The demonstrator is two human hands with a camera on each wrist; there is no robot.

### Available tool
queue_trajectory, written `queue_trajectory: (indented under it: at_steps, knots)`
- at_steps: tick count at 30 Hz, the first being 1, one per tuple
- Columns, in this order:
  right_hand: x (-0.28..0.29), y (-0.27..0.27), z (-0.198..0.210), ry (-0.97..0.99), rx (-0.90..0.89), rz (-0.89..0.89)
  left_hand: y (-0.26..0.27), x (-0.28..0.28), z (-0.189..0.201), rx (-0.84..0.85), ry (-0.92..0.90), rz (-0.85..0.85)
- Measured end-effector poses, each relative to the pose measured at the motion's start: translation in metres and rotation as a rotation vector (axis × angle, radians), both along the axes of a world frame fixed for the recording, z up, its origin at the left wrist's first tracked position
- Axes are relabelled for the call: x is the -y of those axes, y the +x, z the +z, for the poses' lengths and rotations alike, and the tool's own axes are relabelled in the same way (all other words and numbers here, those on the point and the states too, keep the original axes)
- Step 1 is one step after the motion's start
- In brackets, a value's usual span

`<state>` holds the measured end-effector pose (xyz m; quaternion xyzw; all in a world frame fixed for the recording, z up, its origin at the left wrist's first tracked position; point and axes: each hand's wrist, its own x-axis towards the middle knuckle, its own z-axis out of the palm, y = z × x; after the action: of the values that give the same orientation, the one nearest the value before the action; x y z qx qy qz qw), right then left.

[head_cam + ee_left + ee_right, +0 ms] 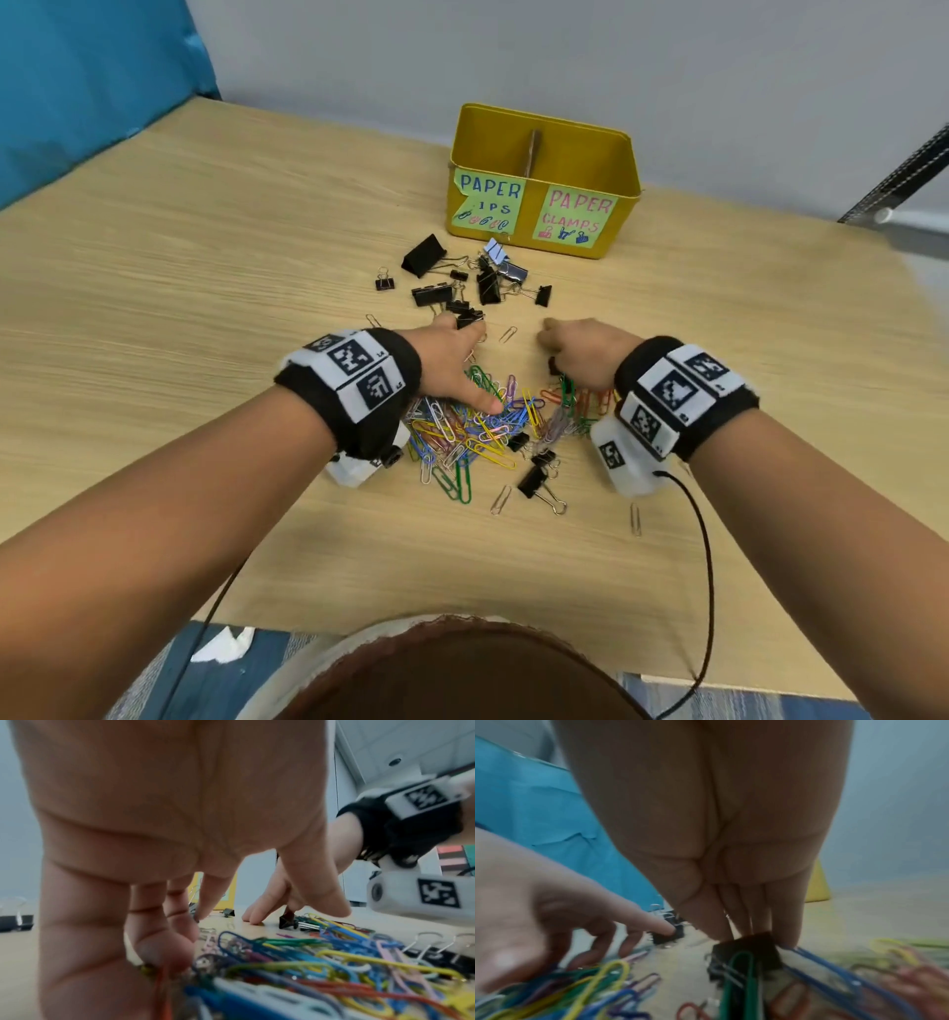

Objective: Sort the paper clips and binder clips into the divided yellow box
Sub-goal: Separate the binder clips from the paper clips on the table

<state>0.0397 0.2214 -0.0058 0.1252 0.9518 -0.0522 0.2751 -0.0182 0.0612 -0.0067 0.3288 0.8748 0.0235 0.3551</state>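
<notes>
The yellow box (624, 205) stands at the back centre, split by a divider (531, 149); its left label reads paper clips, its right one paper clamps. Black binder clips (462, 277) lie scattered just in front of it. A heap of coloured paper clips (462, 431) lies under my hands. My left hand (452, 354) hovers over the heap, its index fingertip (667, 930) pressing a small binder clip (470, 318) and its thumb on the paper clips. My right hand (580, 349) points its straight fingers (788, 923) down, touching a black binder clip (746, 947) at the heap's right edge.
A few binder clips (534, 480) and loose paper clips (635, 519) lie on the wooden table (205, 257) nearer to me. A blue panel (77, 77) borders the table's left side. Cables trail from both wrists over the front edge.
</notes>
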Motion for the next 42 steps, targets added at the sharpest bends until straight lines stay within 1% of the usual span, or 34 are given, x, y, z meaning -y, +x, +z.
queue_trajectory:
  at_steps: [2,5,7,9,12,14,15,17,19,20,22,24,26,29,32,34,38,40,42]
  knots:
    - [0.008,0.0,0.002,-0.062,-0.012,0.076,0.0,-0.006,0.002,-0.029,-0.048,-0.021]
    - [0.012,-0.002,0.012,-0.139,-0.095,0.076,0.001,-0.006,0.0,-0.036,-0.073,-0.057]
    - [0.015,-0.002,0.016,-0.134,-0.135,0.071,0.003,-0.002,-0.002,-0.037,-0.07,-0.067]
    - [0.019,-0.002,0.014,-0.094,-0.097,0.106,0.004,0.002,-0.003,-0.044,-0.07,-0.063]
    - [0.029,0.0,0.01,-0.036,0.016,0.247,0.0,0.006,-0.003,-0.049,-0.079,-0.034]
    - [0.034,0.002,0.013,-0.077,0.062,0.31,-0.006,0.008,-0.002,-0.044,-0.084,-0.003]
    - [0.035,0.003,0.017,-0.124,0.061,0.299,-0.009,0.009,-0.001,-0.042,-0.081,0.012]
    - [0.032,0.006,0.023,-0.184,-0.038,0.214,-0.012,0.011,0.002,-0.058,-0.048,0.035]
    - [0.021,0.004,0.022,-0.144,-0.15,0.134,-0.011,0.011,0.005,-0.088,-0.007,0.031]
    - [0.015,0.003,0.019,-0.106,-0.154,0.104,-0.01,0.011,0.005,-0.092,0.002,0.018]
    - [0.007,0.002,0.013,-0.062,-0.073,0.059,-0.004,0.01,0.004,-0.077,-0.016,-0.027]
    - [0.002,0.001,0.009,-0.074,-0.044,0.005,0.002,0.009,0.002,-0.063,-0.036,-0.08]
    - [-0.002,-0.001,0.006,-0.074,-0.122,-0.032,0.005,0.009,0.003,-0.032,-0.009,-0.092]
    - [-0.008,-0.005,0.003,-0.068,-0.269,-0.102,0.006,0.01,0.004,0.016,0.047,-0.044]
    - [-0.013,-0.007,0.003,-0.09,-0.387,-0.18,0.003,0.012,0.005,-0.053,0.074,0.0]
    - [-0.013,-0.007,0.004,-0.095,-0.412,-0.167,-0.001,0.014,0.004,-0.105,0.044,0.019]
    - [0.006,-0.001,0.015,-0.195,-0.278,-0.053,-0.007,0.013,0.002,-0.102,-0.069,-0.019]
    - [0.017,0.004,0.017,-0.229,-0.197,0.013,-0.005,0.014,0.003,-0.088,-0.071,-0.034]
    - [0.025,0.007,0.014,-0.197,-0.123,0.071,-0.003,0.015,0.003,-0.078,-0.049,-0.044]
